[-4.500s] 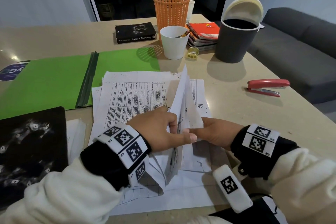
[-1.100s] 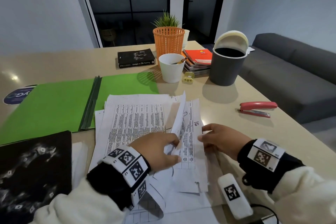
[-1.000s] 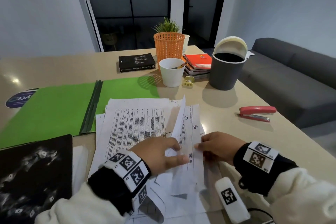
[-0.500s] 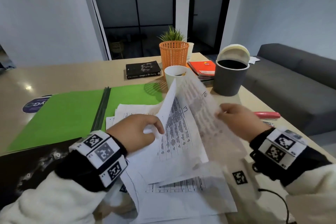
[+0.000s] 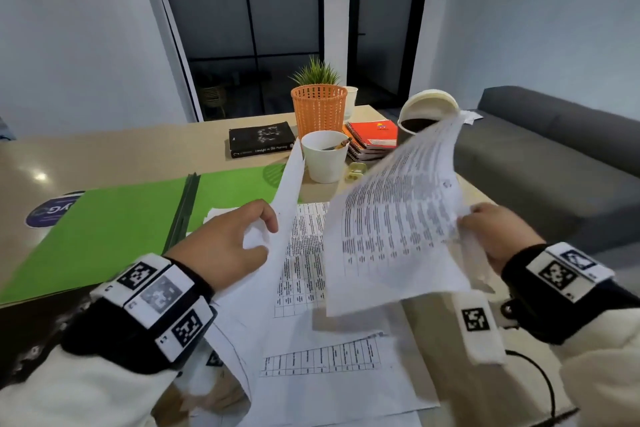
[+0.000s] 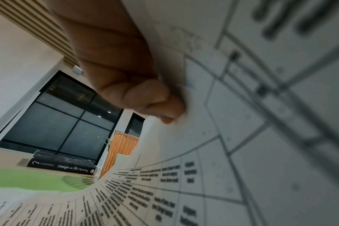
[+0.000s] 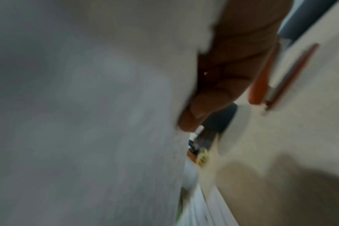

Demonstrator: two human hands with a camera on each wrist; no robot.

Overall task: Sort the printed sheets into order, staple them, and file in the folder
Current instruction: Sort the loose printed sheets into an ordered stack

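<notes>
Head view, items as found:
Left hand (image 5: 228, 246): fingers curled round the edge of a lifted sheet (image 5: 273, 253), which stands bent up from the pile; the left wrist view shows the same pinch on a printed table page (image 6: 232, 137)
Right hand (image 5: 498, 236): grasps a second loose sheet (image 5: 394, 225) by its right edge, held in the air and bowed, text blurred
Remaining sheets (image 5: 329, 374): flat on the table (image 5: 104, 156) beneath both hands, fanned unevenly
Green folder (image 5: 104, 232): open, lying to the left of the pile, part of it under the papers
Red stapler (image 7: 277, 79): seen only in the right wrist view, on the table beyond the right fingers, untouched

Judged stage: sorting, nothing stapled or filed

Risks, as judgement: page order lost if the two raised sheets are laid back wrongly; creasing at the left pinch; the airborne sheet could sweep the white cup (image 5: 325, 156) or slip free, since only one edge is held
</notes>
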